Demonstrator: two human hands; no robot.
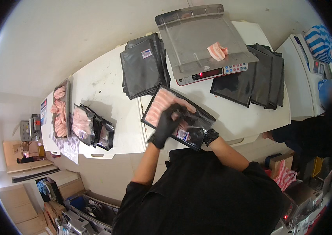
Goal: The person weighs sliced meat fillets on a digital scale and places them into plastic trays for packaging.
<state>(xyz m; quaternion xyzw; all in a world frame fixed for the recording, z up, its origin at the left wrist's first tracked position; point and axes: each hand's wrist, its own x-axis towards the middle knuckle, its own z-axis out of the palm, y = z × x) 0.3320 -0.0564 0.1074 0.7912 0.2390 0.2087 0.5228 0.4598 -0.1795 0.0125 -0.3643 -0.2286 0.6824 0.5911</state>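
A plastic vacuum bag (180, 141) with a black border and clear front lies at a slant on the white table before me. Sliced pale pink meat (161, 102) fills its far-left part, and a printed label sits near its lower edge. My left hand (167, 123), in a black glove, is over the middle of the bag with fingers bent, blurred by motion. At the bag's near-right corner is my right hand (211, 137), gloved in black too. Only its wrist end shows plainly; whether its fingers are inside or under the bag I cannot tell.
Behind the bag stands a digital scale (210, 75) with a metal pan (189, 38) holding one meat piece (217, 51). Black bags lie in a left stack (142, 70) and fanned right (260, 79). Filled bags (83, 123) and a meat tray (67, 108) are left. Another person's sleeve (304, 135) shows right.
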